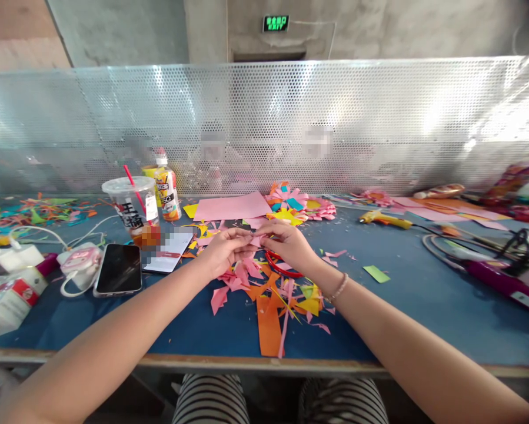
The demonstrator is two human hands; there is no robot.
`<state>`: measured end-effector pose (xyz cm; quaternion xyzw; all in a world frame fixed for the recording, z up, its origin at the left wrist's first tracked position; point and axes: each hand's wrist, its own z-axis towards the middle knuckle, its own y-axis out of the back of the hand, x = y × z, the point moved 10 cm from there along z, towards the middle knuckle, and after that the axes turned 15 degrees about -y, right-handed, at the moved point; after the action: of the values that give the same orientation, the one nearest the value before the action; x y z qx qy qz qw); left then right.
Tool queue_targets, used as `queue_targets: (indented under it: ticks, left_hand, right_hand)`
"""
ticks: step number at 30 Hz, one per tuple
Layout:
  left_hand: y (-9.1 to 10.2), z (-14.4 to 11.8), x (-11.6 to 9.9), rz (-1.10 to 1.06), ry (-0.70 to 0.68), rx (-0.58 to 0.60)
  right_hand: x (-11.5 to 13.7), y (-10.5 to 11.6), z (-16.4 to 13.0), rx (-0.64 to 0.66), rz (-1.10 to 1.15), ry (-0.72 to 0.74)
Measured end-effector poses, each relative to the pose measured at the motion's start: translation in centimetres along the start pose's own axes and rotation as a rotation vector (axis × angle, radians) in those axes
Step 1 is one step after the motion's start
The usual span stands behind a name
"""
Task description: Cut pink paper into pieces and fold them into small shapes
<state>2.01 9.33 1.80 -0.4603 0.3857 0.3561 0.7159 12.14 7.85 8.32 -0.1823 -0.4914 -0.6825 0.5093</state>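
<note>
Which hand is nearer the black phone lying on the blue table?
Left. The left hand is just right of the phone, pinching a pink paper piece. The right hand holds the same piece from the other side, farther from the phone.

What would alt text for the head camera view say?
Two bare hands, left hand and right hand, pinch a small pink paper piece between them above a pile of pink, orange and yellow paper scraps on a blue table; a black smartphone lies left.
</note>
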Motion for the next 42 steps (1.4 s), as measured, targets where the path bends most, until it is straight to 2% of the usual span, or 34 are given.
queue_targets:
  ticks: [7,18,24,29,36,42]
  left_hand:
    - [0.5,0.5,-0.2,-0.106,-0.035,-0.037]
    - [0.5,0.5,-0.3,-0.089,-0.049,-0.034]
    - [0.2,0.4,-0.4,-0.122,-0.044,-0.028]
    - [0.1,0.3,-0.6,-0.087,-0.062,-0.022]
    - [-0.8,0.1,-1.6,0.085,-0.189,0.066]
    - [-0.3,0.1,-2.1,0.151,-0.224,0.007]
  right_hand:
    - [-0.9,0.4,-0.2,-0.065,0.129,-0.075]
    - [-0.6,0.1,-0.5,-0.012,0.218,-0.155]
    - [-0.5,-0.4,-0.4,0.034,0.252,-0.145]
    - [-0.5,-0.3,-0.4,0.023,0.243,-0.145]
    - [-0.8,-0.7,-0.3,0.072,0.218,-0.148]
    - [-0.5,-0.6,-0.5,0.092,0.298,-0.163]
